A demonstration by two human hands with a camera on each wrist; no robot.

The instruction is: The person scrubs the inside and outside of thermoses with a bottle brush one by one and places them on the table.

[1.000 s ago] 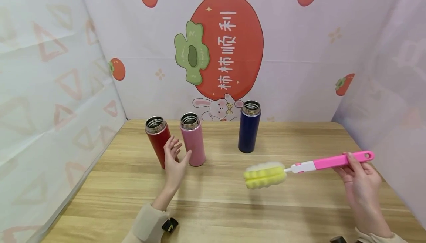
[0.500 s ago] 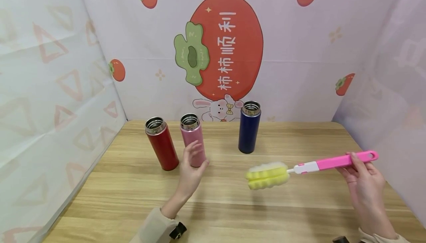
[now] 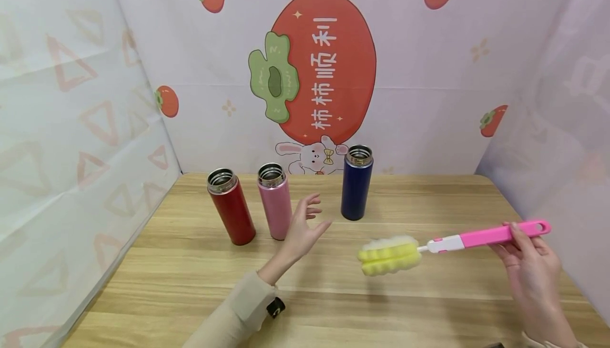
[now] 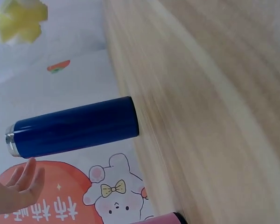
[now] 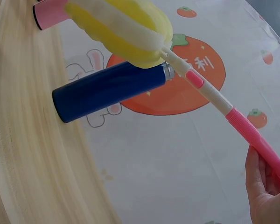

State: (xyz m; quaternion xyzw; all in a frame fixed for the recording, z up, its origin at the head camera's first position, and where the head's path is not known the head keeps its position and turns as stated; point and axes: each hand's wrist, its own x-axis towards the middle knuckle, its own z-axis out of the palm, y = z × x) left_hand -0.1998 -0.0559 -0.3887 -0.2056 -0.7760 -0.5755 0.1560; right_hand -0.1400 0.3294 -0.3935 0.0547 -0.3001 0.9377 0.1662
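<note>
Brush [image 3: 449,243], right of blue bottle [image 3: 356,186]: gripped, right hand [image 3: 532,266] | left hand [image 3: 302,234], left of bottle: fingers apart | brush secured; bottle apparently outstanding

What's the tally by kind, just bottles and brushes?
Bottles: 3 (red bottle, pink bottle, dark blue bottle)
Brushes: 1 (yellow-headed brush, in the right hand)
Total: 4

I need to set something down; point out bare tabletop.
Bare tabletop lies right of the navy flask, beyond the bottle brush, and in front of the red flask. Crowded: around the pink flask, with the red flask and left hand close.
</note>
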